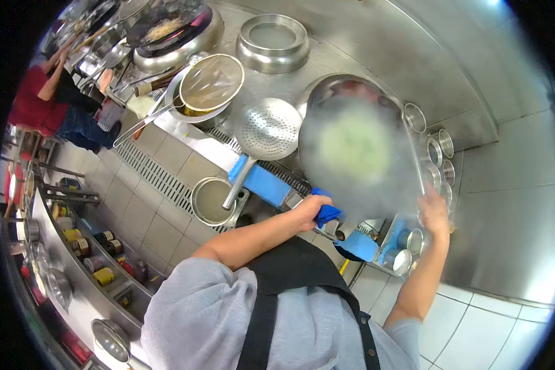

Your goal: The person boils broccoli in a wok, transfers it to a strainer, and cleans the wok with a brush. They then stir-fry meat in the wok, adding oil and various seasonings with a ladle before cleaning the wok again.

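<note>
My left hand point(311, 213) is closed on a folded blue cloth point(328, 214) at the near edge of the wok point(311, 102). Whether the cloth wraps a wok handle is hidden. Pale green food point(357, 148) lies in the wok, blurred by thick steam. My right hand point(435, 211) grips the long metal handle point(415, 151) of a cooking utensil along the wok's right side; its head cannot be made out. Left of the wok, a perforated skimmer point(268, 129) rests on the range, its handle pointing toward me.
A fine-mesh strainer point(211, 82) lies over a bowl point(174, 92). Behind stand a metal burner ring point(272, 37) and another wok point(166, 28). Metal cups point(399, 261) line the right side. A pot point(214, 201) sits low left. Another person point(49, 102) stands far left.
</note>
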A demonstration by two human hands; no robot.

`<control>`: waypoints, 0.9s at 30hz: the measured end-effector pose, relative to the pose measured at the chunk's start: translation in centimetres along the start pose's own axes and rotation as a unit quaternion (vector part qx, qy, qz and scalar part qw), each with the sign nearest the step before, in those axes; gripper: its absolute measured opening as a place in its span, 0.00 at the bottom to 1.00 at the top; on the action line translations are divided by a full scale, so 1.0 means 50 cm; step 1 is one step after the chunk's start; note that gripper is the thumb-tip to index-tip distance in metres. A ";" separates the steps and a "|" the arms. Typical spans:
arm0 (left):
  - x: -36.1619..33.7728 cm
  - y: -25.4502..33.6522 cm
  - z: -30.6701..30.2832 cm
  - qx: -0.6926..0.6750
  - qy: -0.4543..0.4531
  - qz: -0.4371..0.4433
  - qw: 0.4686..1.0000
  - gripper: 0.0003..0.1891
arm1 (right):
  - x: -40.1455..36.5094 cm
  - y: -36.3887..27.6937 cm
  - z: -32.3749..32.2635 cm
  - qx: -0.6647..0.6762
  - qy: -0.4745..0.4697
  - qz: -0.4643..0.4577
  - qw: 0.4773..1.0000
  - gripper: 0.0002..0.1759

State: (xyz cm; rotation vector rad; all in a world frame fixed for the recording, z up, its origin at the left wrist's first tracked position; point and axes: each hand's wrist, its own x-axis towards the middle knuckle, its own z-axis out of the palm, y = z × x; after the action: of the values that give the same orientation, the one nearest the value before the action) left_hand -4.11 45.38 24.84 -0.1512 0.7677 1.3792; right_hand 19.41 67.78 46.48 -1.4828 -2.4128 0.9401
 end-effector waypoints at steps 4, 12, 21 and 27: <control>-0.121 0.049 -0.010 0.024 -0.034 -0.059 0.997 0.04 | -0.074 -0.073 0.012 -0.023 -0.008 0.009 1.000 0.37; -0.185 0.074 -0.124 -0.001 -0.047 -0.094 0.994 0.08 | -0.159 -0.246 0.060 -0.096 0.008 0.017 0.995 0.38; -0.212 0.101 -0.195 -0.127 -0.181 -0.155 0.963 0.20 | -0.089 -0.441 0.070 -0.232 -0.006 -0.050 0.971 0.37; -0.197 0.068 -0.205 -0.233 -0.317 -0.201 0.897 0.30 | -0.100 -0.687 0.068 -0.435 -0.019 -0.116 0.893 0.34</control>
State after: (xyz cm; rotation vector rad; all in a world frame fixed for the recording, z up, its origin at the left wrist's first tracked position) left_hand -11.27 32.67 23.86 -0.2046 -0.1491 1.0900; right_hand -5.32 51.39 64.79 -1.2880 -3.1272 -0.2370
